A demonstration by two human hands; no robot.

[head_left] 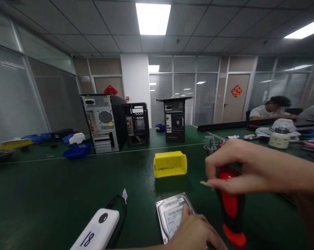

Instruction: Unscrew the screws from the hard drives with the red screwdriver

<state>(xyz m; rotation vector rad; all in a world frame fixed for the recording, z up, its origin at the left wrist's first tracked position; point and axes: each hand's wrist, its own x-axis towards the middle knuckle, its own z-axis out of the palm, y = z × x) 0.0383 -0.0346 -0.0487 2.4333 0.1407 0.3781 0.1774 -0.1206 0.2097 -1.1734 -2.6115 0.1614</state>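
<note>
A silver hard drive with a white label lies on the green table, at the lower middle. My left hand rests over its near right part with bent fingers, and that part is hidden. Something dark shows at the bottom under this hand, too little to name. Above the table to the right, my right hand is closed around the upper part of a red and black power screwdriver. Its grip hangs downward; I cannot make out its bit. A yellow bin with small dark bits inside stands beyond the hard drive.
A white power bank marked 18 with a black cable lies lower left. Computer cases stand farther back, with a blue bin beside them. A cream jar and a white cap are at right; a person sits beyond.
</note>
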